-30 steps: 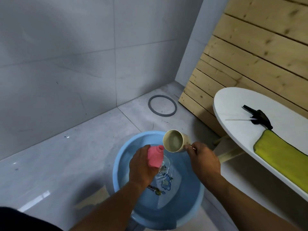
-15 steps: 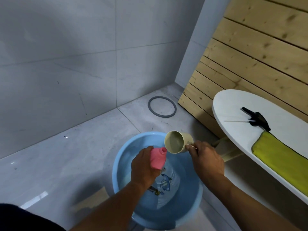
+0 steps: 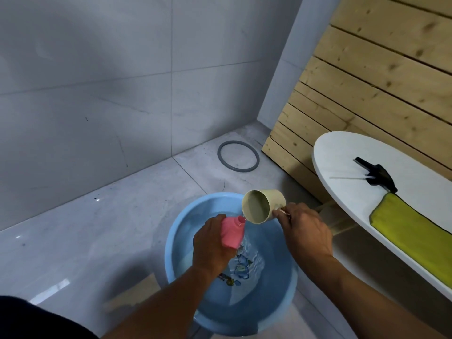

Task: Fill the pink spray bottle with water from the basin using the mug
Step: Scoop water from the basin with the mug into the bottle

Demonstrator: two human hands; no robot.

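A pink spray bottle point(image 3: 232, 231) without its head is held over the blue basin point(image 3: 181, 241), gripped by my left hand point(image 3: 210, 245) and tilted so its open neck points up and right. My right hand point(image 3: 304, 230) holds a cream mug point(image 3: 261, 206) by its handle. The mug is tipped on its side, its lower rim right at the bottle's neck. Water runs down past the bottle and ripples the basin's water, which covers a cartoon print on the bottom.
A white oval table point(image 3: 342, 152) at right carries the black spray head point(image 3: 378, 174) with its thin tube and a yellow-green cloth point(image 3: 413, 232). Wooden slats point(image 3: 367, 81) stand behind it. A grey ring point(image 3: 238, 159) lies on the tiled floor by the wall.
The mug has tipped further and its rim has come down to the bottle's neck. The bottle has leaned more toward the mug. Water now ripples in the basin.
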